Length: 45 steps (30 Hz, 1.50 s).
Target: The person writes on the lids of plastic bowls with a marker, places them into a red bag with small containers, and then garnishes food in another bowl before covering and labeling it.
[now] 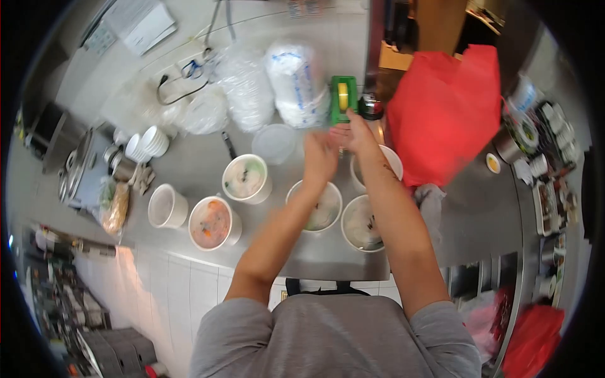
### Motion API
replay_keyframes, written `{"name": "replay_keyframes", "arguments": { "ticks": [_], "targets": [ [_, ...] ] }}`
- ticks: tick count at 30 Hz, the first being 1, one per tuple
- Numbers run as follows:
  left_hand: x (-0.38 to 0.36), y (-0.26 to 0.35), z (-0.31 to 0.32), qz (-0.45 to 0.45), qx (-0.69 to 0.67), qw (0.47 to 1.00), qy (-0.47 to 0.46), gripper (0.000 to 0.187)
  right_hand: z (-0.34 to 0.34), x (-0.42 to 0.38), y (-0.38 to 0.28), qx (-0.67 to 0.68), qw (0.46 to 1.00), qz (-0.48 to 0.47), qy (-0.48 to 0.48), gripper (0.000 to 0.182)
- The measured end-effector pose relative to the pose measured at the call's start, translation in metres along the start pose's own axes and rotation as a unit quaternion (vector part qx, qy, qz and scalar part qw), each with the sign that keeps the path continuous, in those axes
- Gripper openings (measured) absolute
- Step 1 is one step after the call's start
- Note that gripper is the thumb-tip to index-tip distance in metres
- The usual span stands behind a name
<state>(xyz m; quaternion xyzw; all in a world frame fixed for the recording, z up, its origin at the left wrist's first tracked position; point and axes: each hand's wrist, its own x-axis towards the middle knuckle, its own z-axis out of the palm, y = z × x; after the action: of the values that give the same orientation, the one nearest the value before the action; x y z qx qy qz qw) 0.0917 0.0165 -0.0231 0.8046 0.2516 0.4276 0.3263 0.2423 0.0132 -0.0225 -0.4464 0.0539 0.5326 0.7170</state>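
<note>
Left hand (321, 156) and right hand (353, 133), finger grip unclear, seemingly draw from a tape dispenser (335, 104), needing a clean tear next.

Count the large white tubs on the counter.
6: leftmost tub, orange-filled tub beside it, tub behind that, tub under left forearm, two tubs by right forearm. Others may be hidden.

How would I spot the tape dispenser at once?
Start at the large red bag, upper right. Left of it, beside the blue-printed plastic package, is the tape dispenser. Unlike its neighbours, it is bright green with a yellow centre.
</note>
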Motion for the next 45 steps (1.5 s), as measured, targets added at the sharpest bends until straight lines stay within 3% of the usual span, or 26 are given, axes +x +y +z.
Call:
{"name": "replay_keyframes", "arguments": {
  "ticks": [2, 3, 5, 9, 12, 18, 19, 21, 22, 23, 25, 27, 30, 33, 36, 39, 42, 45],
  "targets": [
    [-0.084, 0.051, -0.057, -0.081, -0.09, 0.992, -0.027, 0.007, -0.001, 0.014, 0.011, 0.003, 1.0, -0.009, 0.006, 0.046],
    [-0.117, 0.071, -0.082, -0.044, -0.073, 0.995, -0.049, 0.005, -0.001, 0.019, 0.015, -0.015, 0.999, -0.041, 0.016, 0.04],
    [-0.159, 0.094, -0.113, -0.052, -0.074, 0.992, -0.09, 0.005, -0.006, 0.031, 0.022, -0.047, 0.995, -0.083, 0.029, 0.028],
    [-0.166, 0.094, -0.121, -0.137, -0.098, 0.984, -0.052, 0.007, -0.004, 0.027, 0.025, 0.008, 0.995, -0.088, 0.039, 0.015],
    [-0.164, 0.09, -0.118, -0.083, -0.098, 0.99, -0.052, 0.007, -0.008, 0.04, 0.027, -0.046, 0.988, -0.141, 0.049, 0.012],
    [-0.162, 0.093, -0.145, -0.002, -0.062, 0.997, -0.053, 0.005, 0.019, 0.051, 0.052, -0.266, 0.95, -0.124, 0.106, 0.01],
    [-0.166, 0.09, -0.157, -0.042, -0.09, 0.995, -0.027, 0.004, 0.034, 0.027, 0.051, -0.324, 0.939, -0.101, 0.056, 0.017],
    [-0.187, 0.082, -0.194, -0.131, -0.145, 0.98, 0.027, 0.004, 0.103, -0.054, 0.075, -0.302, 0.936, -0.163, -0.076, 0.036],
    [-0.192, 0.082, -0.215, -0.154, -0.119, 0.979, 0.067, 0.006, 0.13, -0.076, 0.087, -0.291, 0.929, -0.15, -0.175, 0.045],
    [-0.198, 0.083, -0.236, -0.176, -0.092, 0.974, 0.104, 0.008, 0.149, -0.09, 0.103, -0.274, 0.913, -0.135, -0.271, 0.054],
    [-0.215, 0.07, -0.262, -0.22, -0.092, 0.956, 0.173, 0.013, 0.188, -0.099, 0.146, -0.268, 0.873, -0.17, -0.37, 0.064],
    [-0.232, 0.054, -0.269, -0.269, -0.089, 0.933, 0.222, 0.016, 0.213, -0.087, 0.193, -0.348, 0.817, -0.253, -0.384, 0.065],
    [-0.262, 0.018, -0.266, -0.344, -0.076, 0.904, 0.242, 0.018, 0.217, -0.068, 0.261, -0.579, 0.657, -0.387, -0.29, 0.066],
    [-0.287, -0.013, -0.257, -0.384, -0.111, 0.885, 0.24, 0.019, 0.203, -0.079, 0.282, -0.668, 0.587, -0.396, -0.229, 0.066],
    [-0.304, -0.027, -0.269, -0.431, -0.163, 0.861, 0.217, 0.018, 0.186, -0.091, 0.291, -0.615, 0.712, -0.269, -0.208, 0.066],
    [-0.311, -0.06, -0.288, -0.408, -0.165, 0.878, 0.188, 0.018, 0.171, -0.082, 0.319, -0.431, 0.881, 0.008, -0.195, 0.067],
    [-0.3, -0.071, -0.312, -0.413, -0.168, 0.88, 0.161, 0.021, 0.17, -0.08, 0.326, -0.385, 0.894, 0.123, -0.194, 0.061],
    [-0.3, -0.084, -0.323, -0.448, -0.165, 0.868, 0.136, 0.023, 0.157, -0.082, 0.323, -0.421, 0.876, 0.095, -0.216, 0.053]
  ]
}}
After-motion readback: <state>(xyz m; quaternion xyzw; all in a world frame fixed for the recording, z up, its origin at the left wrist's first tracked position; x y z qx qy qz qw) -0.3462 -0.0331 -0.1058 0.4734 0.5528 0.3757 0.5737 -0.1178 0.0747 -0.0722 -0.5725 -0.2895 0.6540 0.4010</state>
